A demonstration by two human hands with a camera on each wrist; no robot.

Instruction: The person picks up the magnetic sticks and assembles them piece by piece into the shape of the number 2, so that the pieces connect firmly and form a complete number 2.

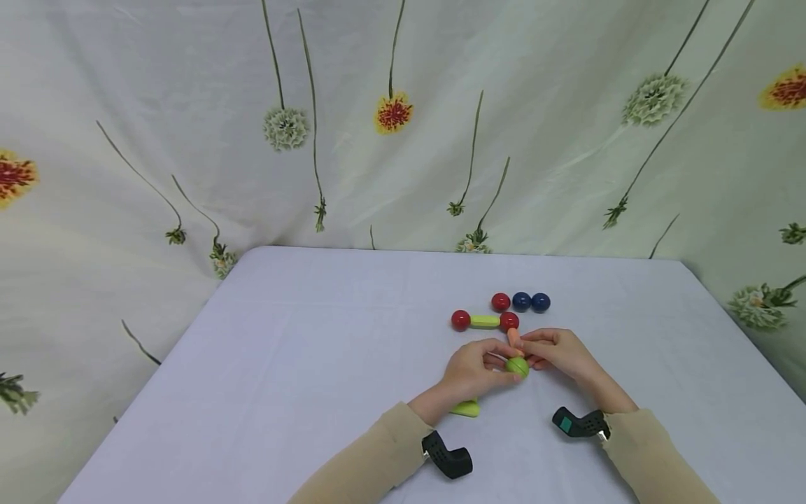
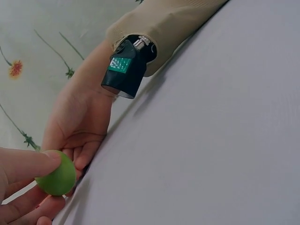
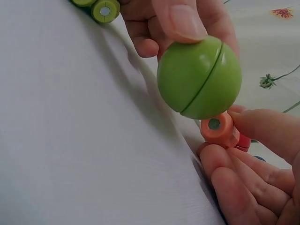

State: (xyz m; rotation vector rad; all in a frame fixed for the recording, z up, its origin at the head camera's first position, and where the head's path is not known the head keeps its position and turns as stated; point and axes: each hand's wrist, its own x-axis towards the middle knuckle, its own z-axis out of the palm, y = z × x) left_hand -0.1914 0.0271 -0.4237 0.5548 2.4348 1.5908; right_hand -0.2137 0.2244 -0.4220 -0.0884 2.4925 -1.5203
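Note:
My left hand point(image 1: 472, 369) pinches a shiny green ball point(image 3: 199, 77) with a seam round it, thumb on its near side. Beside it, my right hand point(image 1: 564, 352) holds an orange magnetic rod point(image 3: 219, 129) between thumb and fingers. A round metal magnet shows in the rod's near end, close behind the green ball in the right wrist view. At its far end the orange rod meets a red ball point(image 1: 509, 321). From that ball a yellow-green rod point(image 1: 485, 321) runs left to another red ball point(image 1: 461, 320).
Behind this chain a loose red ball point(image 1: 500, 302) lies beside two dark blue balls, the nearer-right blue ball point(image 1: 541, 302) at the row's end. Yellow-green rods point(image 1: 466, 408) lie by my left wrist, partly hidden. A flowered cloth point(image 1: 352, 175) hangs behind the white table point(image 1: 315, 329).

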